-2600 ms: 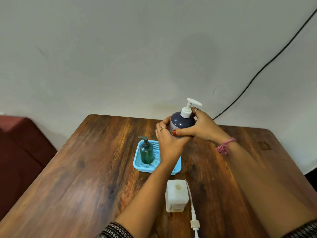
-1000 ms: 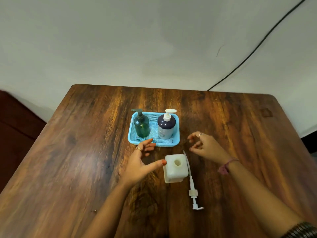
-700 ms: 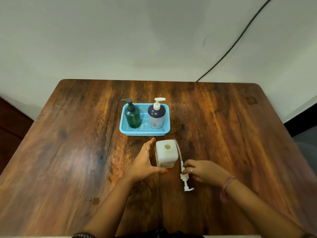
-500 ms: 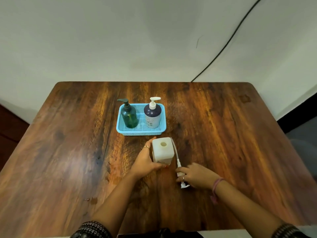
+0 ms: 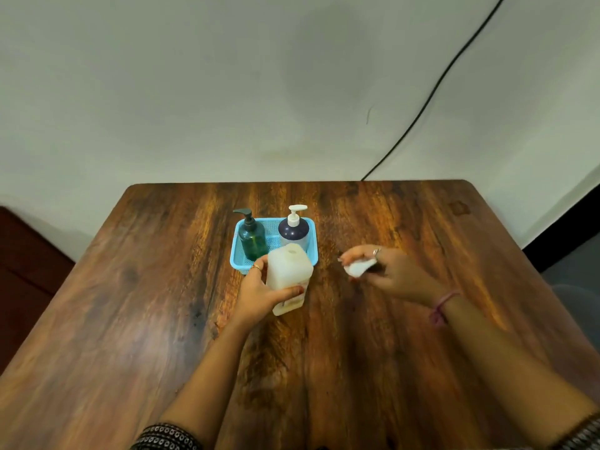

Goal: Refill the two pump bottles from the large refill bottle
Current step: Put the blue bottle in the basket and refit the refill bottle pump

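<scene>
At the centre of the frame the left hand (image 5: 259,292) wraps its fingers and thumb around the large, squarish, translucent white plastic refill bottle (image 5: 290,277), which looks tilted, its open round mouth uppermost and facing the camera. Whether its base rests on the dark, glossy wooden table (image 5: 130,303) or is lifted clear of it cannot be told. Right of centre, well apart from the bottle, the right hand (image 5: 386,271) pinches a small white plastic piece (image 5: 358,267) between curled fingers; blur hides its shape, though it is probably the bottle's own pump head.

Just above the refill bottle in the picture sits a small light-blue perforated plastic tray (image 5: 238,259), holding a dark green pump bottle with a black pump (image 5: 252,238) on its left and a dark navy pump bottle with a white pump (image 5: 293,230) on its right. Both stand upright with pumps fitted, so the refilling looks finished and the remaining step is likely closing the big bottle.

The main risk is the uncapped mouth: if the left hand tips the bottle further, liquid could run onto the table or into the tray. The smooth walls may slip in a one-handed grip. If the white piece carries a long tube, it could drip or miss the narrow opening.
</scene>
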